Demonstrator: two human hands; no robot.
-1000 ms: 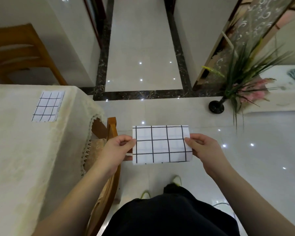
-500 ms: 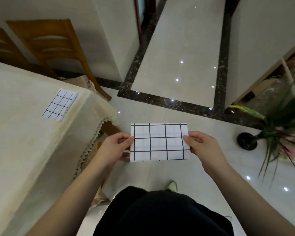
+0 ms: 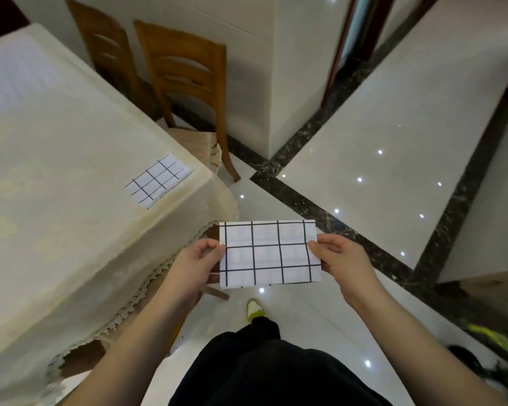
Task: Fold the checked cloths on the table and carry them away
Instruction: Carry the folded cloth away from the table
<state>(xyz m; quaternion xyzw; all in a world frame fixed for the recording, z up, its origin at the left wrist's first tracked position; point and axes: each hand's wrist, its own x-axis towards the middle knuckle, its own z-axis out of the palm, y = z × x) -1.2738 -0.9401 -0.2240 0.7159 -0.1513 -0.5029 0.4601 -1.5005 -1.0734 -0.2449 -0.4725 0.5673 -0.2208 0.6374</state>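
Note:
A folded white cloth with black checks (image 3: pixel 269 254) is held flat in the air over the floor, in front of my body. My left hand (image 3: pixel 198 263) pinches its left edge and my right hand (image 3: pixel 339 260) pinches its right edge. A second folded checked cloth (image 3: pixel 159 180) lies on the table (image 3: pixel 56 177) near the table's right corner, apart from both hands.
The table wears a cream cloth with a lace hem and fills the left side. Two wooden chairs (image 3: pixel 188 83) stand behind it by a white wall, another chair is tucked under the near edge. Glossy tiled floor (image 3: pixel 379 142) spreads to the right; a plant (image 3: pixel 499 347) sits low right.
The view has swung left, so the table and chairs now fill more of the frame and the plant has slid to the bottom right. Both hands keep the same hold on the cloth.

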